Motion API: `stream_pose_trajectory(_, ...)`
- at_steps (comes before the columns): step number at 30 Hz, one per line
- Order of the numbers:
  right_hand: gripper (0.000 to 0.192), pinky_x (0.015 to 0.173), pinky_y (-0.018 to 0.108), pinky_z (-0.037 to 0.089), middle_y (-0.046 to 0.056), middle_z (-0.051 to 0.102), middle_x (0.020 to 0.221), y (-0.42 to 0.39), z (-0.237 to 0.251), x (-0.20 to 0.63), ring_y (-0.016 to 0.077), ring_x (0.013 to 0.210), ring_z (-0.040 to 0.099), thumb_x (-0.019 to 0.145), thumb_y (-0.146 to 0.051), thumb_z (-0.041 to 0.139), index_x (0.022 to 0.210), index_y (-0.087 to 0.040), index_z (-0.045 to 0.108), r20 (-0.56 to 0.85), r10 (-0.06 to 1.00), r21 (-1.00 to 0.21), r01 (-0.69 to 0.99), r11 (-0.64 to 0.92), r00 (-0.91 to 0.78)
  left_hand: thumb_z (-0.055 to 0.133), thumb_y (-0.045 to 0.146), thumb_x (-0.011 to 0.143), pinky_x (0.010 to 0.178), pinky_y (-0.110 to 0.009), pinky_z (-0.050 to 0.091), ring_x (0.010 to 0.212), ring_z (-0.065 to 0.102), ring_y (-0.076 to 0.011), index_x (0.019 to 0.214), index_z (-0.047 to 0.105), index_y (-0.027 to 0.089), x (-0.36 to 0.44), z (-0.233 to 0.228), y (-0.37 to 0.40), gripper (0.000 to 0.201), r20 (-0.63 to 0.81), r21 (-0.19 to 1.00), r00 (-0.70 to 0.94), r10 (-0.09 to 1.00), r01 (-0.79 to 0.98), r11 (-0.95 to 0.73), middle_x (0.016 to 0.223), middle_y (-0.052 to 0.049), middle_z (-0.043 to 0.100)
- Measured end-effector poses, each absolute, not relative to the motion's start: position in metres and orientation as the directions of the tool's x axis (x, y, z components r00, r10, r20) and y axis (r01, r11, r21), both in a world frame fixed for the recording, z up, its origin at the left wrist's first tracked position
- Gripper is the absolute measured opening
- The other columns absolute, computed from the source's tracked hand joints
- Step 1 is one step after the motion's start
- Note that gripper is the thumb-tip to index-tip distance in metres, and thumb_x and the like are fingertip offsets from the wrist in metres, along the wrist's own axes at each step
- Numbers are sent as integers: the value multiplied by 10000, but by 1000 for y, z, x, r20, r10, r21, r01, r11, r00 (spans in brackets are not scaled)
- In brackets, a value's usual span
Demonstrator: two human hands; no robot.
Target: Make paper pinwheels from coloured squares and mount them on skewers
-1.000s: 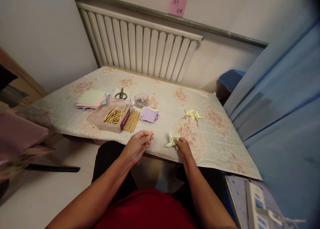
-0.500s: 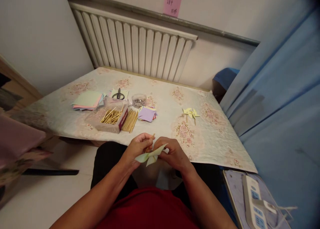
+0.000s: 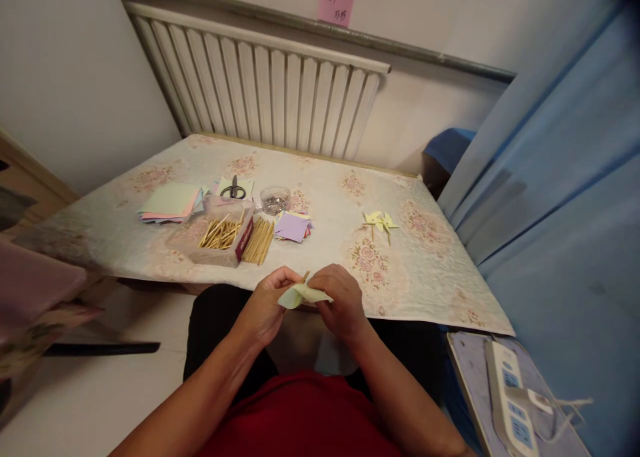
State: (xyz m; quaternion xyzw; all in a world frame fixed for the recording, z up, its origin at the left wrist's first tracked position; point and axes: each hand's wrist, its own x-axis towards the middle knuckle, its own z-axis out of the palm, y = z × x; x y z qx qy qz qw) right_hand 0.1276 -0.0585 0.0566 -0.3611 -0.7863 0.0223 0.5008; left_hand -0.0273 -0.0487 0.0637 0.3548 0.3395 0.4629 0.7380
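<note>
Your right hand [image 3: 343,297] has come across to meet your left hand [image 3: 273,304]: a second ago it held the pale green pinwheel [image 3: 295,296] off to the right, and now the paper sits between both hands, tilted more edge-on than half a second ago.

Two yellow pinwheels [image 3: 381,221] lie on the worktop [image 3: 330,257], each with a stick below its blades, so you appear to have those two put together. The green one looks partway: its blades are folded, but you can't tell from here whether it is fastened to the wooden stick [image 3: 307,276]. Plenty remains unused to your left: sticks in the clear box [image 3: 215,256], a row of loose sticks [image 3: 259,242] just beside it, the small paper stack [image 3: 291,227] with a purple piece on top, and a dish [image 3: 262,200] of small metal pieces.

Your left fingers are closed around the stick, whose tip pokes up behind the paper. Your right fingers are pinched on the right side of the pinwheel, its blades spreading left in front of your left fingers; the exact contact is hidden. The pinwheel is near the worktop's front edge, above your lap.
</note>
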Motion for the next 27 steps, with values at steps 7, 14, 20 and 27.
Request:
stream_pose_trajectory(7,76,696,345,455,39,655,813,-58,56,124,180,774,597,857,-174,533,911,-216,567,824,535,-362,555,749,-185,773,199,617,562,-190,386,569,526,-83,721,634,152,-27,67,-50,180,-161,879,316,935,-384,281,628,12,635)
stream_pose_trajectory(14,83,717,347,459,35,665,835,-56,52,125,180,786,610,859,-183,537,924,-222,570,817,546,-370,558,743,-185,764,201,633,575,-195,389,590,534,-90,743,642,158,-27,66,-48,169,-142,906,304,942,-342,247,649,9,647)
stream_pose_trajectory(20,112,732,350,458,35,662,856,-55,48,125,181,797,610,849,-175,531,942,-227,566,803,565,-389,548,740,-192,768,218,637,588,-198,393,598,536,-93,739,643,165,-28,66,-48,169,-141,915,291,946,-326,237,657,14,649)
stream_pose_trajectory(27,125,746,365,465,44,661,871,-55,43,125,192,814,615,858,-186,513,964,-232,562,781,593,-418,542,729,-195,772,236,633,600,-206,392,604,536,-98,743,648,168,-28,64,-47,179,-136,928,269,953,-303,218,664,14,652)
